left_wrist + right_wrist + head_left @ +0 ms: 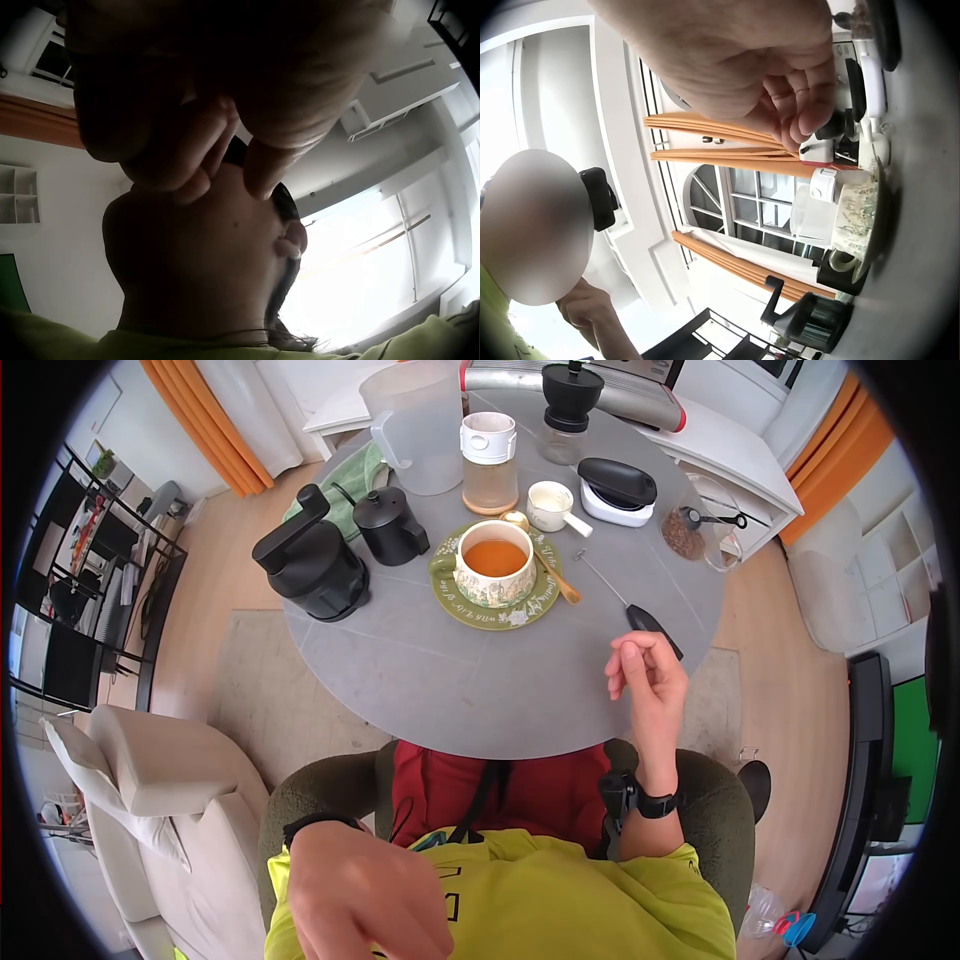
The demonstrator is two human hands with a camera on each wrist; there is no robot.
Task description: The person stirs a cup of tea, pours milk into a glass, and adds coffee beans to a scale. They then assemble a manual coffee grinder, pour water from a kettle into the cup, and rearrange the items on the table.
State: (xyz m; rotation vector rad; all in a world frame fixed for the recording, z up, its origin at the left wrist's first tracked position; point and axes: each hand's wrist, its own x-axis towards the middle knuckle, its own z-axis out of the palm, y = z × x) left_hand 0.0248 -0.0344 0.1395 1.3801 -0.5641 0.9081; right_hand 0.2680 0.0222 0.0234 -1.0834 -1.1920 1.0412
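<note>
My right hand [652,672] is raised by the table's front right edge, fingers loosely bent and nothing between them. Nearest to it lies a handheld milk frother [652,628] with a black handle and thin metal wand. My left hand [365,895] is lifted close under the head camera; the left wrist view shows its loosely bent fingers [176,154] right at the lower face, with no object in them. A patterned cup [478,588] of amber-brown liquid stands upright on a green saucer [470,616]. Beside the cup, a spoon [556,579] with a wooden-looking handle rests on the saucer.
On the round grey table [450,690] stand a black kettle-like pot [325,575], a small black pot [388,525], a clear pitcher [425,445], a white-topped container [489,470], a small white handled cup [549,508], a scale [615,510], a bean jar [684,535] and a grinder [570,405].
</note>
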